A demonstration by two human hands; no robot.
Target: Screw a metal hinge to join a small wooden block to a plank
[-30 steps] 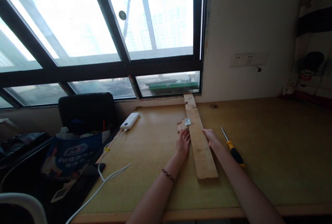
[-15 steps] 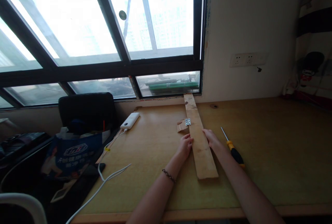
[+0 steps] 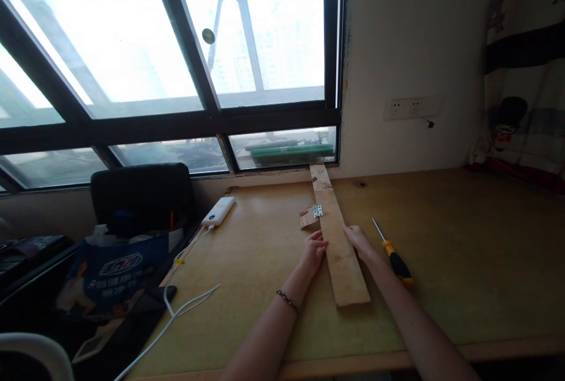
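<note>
A long wooden board (image 3: 342, 257) lies lengthwise on the table, its far end close to the window frame. A metal hinge (image 3: 318, 211) joins its left edge to a small wooden piece (image 3: 308, 217). My left hand (image 3: 314, 249) grips the left edge of the board just below that piece, with the fingers partly hidden. Across from it, my right hand (image 3: 356, 238) holds the right edge, its fingers curled partly out of sight under the board. To the right of my right forearm lies a screwdriver (image 3: 394, 257) with a yellow and black handle.
On the table's (image 3: 463, 263) left side rests a white power bank (image 3: 218, 212) with a white cable (image 3: 176, 313). A black chair (image 3: 141, 192) holding a blue bag (image 3: 117, 269) stands left of the table. The window (image 3: 265, 116) and wall bound the back.
The view has shifted slightly, so everything sits a little lower and further left. Both hands keep their places on the board.
</note>
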